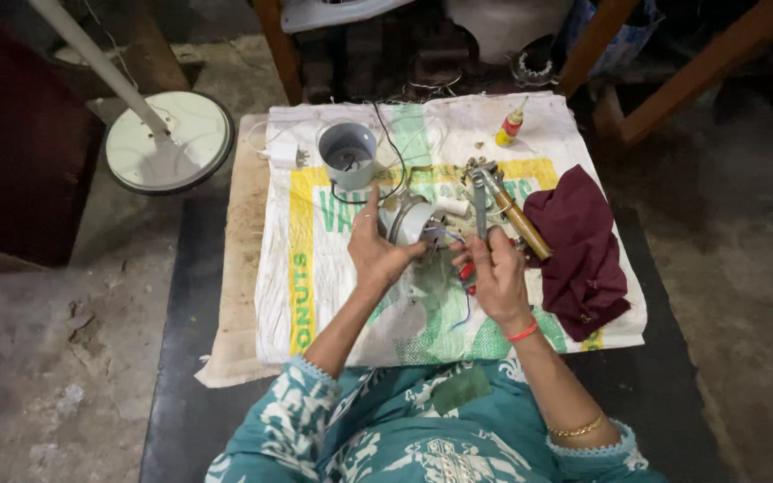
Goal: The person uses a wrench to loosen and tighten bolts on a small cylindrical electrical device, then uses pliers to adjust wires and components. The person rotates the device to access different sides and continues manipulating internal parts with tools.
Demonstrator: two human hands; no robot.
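Note:
My left hand (374,247) grips a small round grey motor part (409,220) over a white printed sack (315,268). My right hand (496,268) holds a red-handled tool (467,272) beside it, near thin blue wires (448,238) that run from the part. Just beyond my right hand lie a metal wrench (480,192) and a wooden-handled tool (522,225).
A grey cylindrical housing (347,152) with a black cord stands at the back of the sack. A small yellow bottle with a red cap (510,126) lies at the back right, a maroon cloth (579,241) at right. A fan base (169,141) sits on the floor left.

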